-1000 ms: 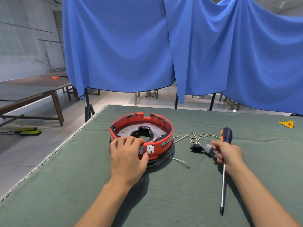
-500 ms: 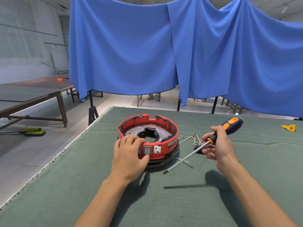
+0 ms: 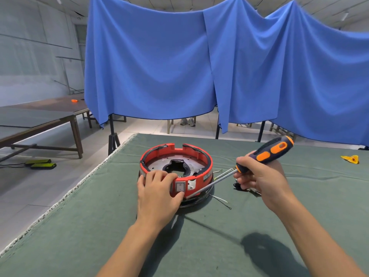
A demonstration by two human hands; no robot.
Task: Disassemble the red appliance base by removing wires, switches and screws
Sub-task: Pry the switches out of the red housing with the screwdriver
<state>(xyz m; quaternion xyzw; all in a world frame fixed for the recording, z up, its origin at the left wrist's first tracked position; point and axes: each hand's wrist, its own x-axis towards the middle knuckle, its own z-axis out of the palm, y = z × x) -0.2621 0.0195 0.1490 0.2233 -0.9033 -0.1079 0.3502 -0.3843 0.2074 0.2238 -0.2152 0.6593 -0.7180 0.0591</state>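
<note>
The round red appliance base [image 3: 196, 156] sits on the green table cloth [image 3: 99, 226], open side up, with a metal plate inside. A grey rocker switch [image 3: 180, 186] is set in its near wall. My left hand [image 3: 157, 193] grips the near rim, thumb just below the switch. My right hand [image 3: 259, 178] holds a black and orange screwdriver [image 3: 272, 150]. Its shaft slants down and left, and the tip rests against the base's near wall, right of the switch. Loose wires [image 3: 220, 200] lie beside the base.
A small black part with wires [image 3: 238, 186] lies partly hidden behind my right hand. A yellow scrap [image 3: 350, 159] sits far right on the cloth. The table's left edge runs close to the base. Blue curtains hang behind; a wooden table [image 3: 40, 116] stands at the left.
My right hand picked the screwdriver up off the cloth, raised it, and swung its tip in against the base's near wall. My left hand stayed on the rim.
</note>
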